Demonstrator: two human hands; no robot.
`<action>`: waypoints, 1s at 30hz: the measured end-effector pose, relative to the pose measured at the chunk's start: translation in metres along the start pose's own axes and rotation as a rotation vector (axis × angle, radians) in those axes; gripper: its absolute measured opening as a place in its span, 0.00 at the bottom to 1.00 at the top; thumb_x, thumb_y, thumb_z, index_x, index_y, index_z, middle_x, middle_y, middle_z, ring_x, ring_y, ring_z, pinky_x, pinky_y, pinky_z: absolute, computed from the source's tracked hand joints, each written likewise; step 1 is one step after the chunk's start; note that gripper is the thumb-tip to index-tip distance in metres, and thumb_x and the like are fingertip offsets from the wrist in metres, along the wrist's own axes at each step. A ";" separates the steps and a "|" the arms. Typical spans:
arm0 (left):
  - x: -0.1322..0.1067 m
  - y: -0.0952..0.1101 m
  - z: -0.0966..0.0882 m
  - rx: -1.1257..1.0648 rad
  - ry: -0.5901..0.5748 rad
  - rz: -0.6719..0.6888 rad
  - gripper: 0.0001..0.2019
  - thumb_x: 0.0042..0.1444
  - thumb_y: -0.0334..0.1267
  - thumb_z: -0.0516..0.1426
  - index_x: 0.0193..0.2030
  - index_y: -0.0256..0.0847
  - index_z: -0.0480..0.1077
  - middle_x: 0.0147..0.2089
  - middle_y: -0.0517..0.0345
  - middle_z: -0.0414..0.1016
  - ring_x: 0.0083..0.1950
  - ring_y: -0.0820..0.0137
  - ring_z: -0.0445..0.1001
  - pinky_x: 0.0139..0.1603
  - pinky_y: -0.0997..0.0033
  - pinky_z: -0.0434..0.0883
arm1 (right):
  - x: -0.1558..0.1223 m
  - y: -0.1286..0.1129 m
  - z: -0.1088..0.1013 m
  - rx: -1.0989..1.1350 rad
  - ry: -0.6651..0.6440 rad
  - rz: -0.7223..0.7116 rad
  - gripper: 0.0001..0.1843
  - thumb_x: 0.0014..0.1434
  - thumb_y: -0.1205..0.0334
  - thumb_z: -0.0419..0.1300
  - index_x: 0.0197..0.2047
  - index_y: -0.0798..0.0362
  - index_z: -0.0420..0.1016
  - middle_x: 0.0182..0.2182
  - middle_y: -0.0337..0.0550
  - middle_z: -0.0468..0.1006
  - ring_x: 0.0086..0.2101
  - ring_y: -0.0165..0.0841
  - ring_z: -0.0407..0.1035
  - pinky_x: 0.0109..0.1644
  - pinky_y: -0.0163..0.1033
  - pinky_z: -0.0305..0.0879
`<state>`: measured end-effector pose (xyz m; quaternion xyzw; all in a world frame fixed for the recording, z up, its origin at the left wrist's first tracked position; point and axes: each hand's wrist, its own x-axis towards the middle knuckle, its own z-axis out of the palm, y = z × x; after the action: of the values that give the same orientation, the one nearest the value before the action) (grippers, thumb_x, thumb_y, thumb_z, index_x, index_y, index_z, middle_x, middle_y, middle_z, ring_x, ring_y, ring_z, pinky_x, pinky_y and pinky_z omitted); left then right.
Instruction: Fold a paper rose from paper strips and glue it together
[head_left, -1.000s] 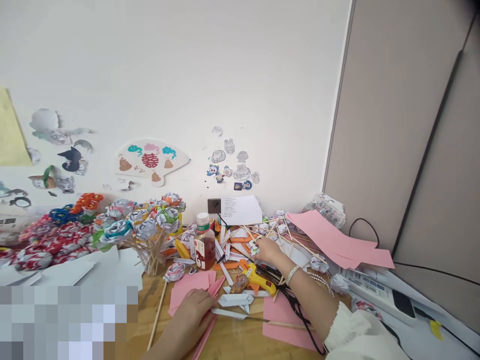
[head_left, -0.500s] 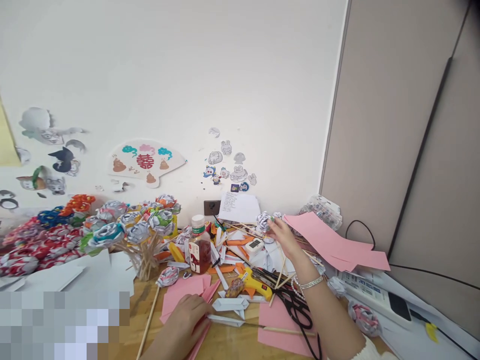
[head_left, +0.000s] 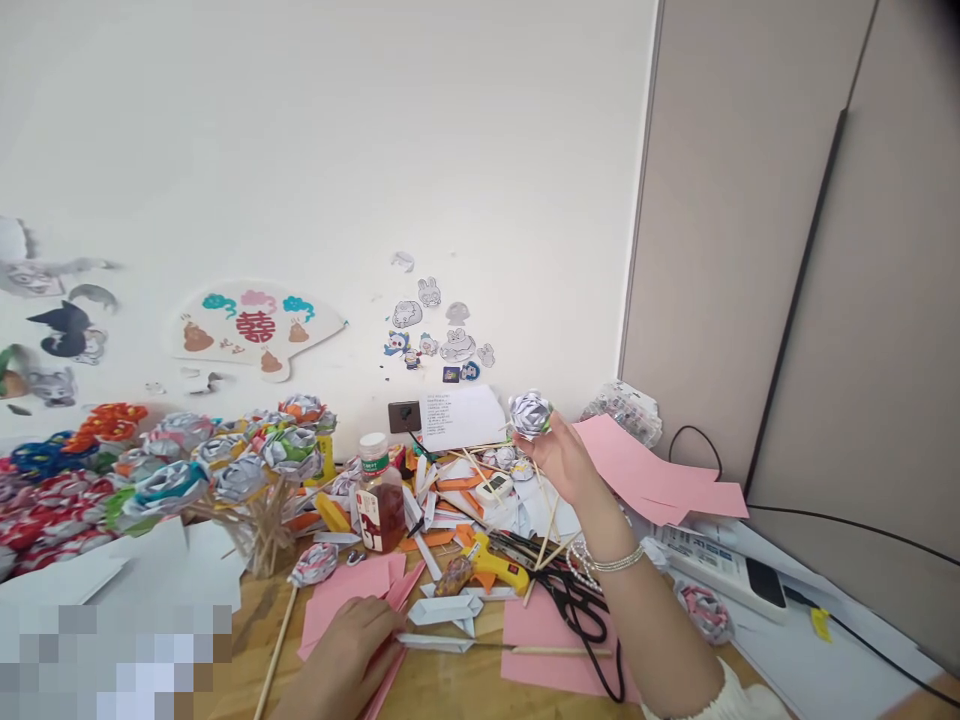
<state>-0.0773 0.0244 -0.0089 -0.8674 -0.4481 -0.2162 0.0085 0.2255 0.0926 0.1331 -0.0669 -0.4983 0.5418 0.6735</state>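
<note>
My right hand (head_left: 564, 462) is raised above the cluttered table and pinches a small white-and-grey paper rose (head_left: 530, 413) between its fingertips. A bracelet sits on that wrist. My left hand (head_left: 346, 648) lies low at the front, fingers curled onto folded pink paper (head_left: 346, 592) on the wooden table (head_left: 450, 690). In front of it lie a folded white paper piece (head_left: 442, 610) and a thin wooden stick (head_left: 274, 655).
A bunch of paper roses on sticks (head_left: 247, 465) stands at the left. A small brown bottle (head_left: 379, 497), a yellow glue gun (head_left: 491, 565), black scissors (head_left: 581, 610), loose sticks and pink sheets (head_left: 652, 470) crowd the middle and right. A white device (head_left: 720, 570) lies at the right.
My right hand picked a paper rose out of the pile and lifted it up and to the right. The left hand stayed on the pink paper. The view swung right.
</note>
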 end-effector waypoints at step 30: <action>0.001 0.001 -0.003 0.077 -0.014 0.037 0.09 0.60 0.35 0.52 0.37 0.46 0.74 0.36 0.55 0.78 0.39 0.63 0.74 0.40 0.67 0.69 | 0.004 0.043 -0.038 -1.319 -0.093 0.013 0.24 0.54 0.65 0.63 0.55 0.54 0.69 0.50 0.50 0.73 0.49 0.40 0.67 0.54 0.45 0.62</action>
<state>-0.0766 0.0240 -0.0056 -0.8760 -0.4402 -0.1925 0.0428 0.2250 0.1306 0.0893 -0.4450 -0.7539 0.1293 0.4658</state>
